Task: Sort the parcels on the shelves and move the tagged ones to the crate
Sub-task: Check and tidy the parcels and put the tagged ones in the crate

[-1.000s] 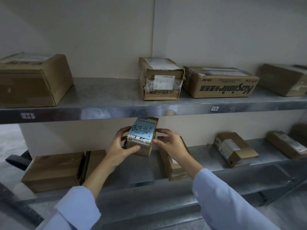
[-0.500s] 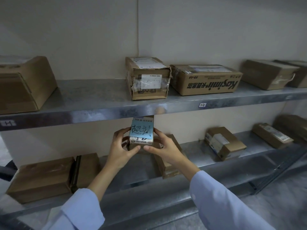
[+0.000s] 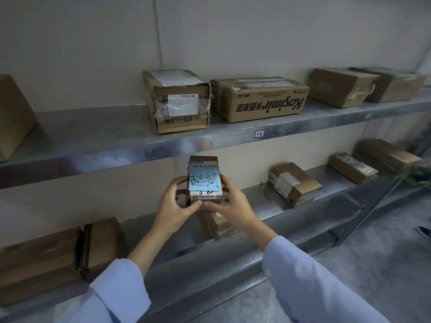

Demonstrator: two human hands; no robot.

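Note:
A small cardboard parcel [image 3: 203, 163] with a blue handwritten note [image 3: 204, 180] stuck on its face is held upright in front of the lower shelf. My left hand [image 3: 174, 203] grips its left side and bottom. My right hand [image 3: 231, 205] grips its right side, thumb under the bottom edge. Directly below my hands, another small parcel [image 3: 218, 226] lies on the lower shelf [image 3: 310, 213]. No crate is in view.
The upper shelf [image 3: 112, 141] carries a taped box [image 3: 178, 100], a printed carton [image 3: 261, 99] and more boxes at both ends. On the lower shelf lie a big box [image 3: 46, 257] at left and labelled parcels [image 3: 295, 183] at right. Grey floor lies lower right.
The view has swung right and closer. Both hands have turned the tagged parcel upright, facing me, and closed in around its bottom.

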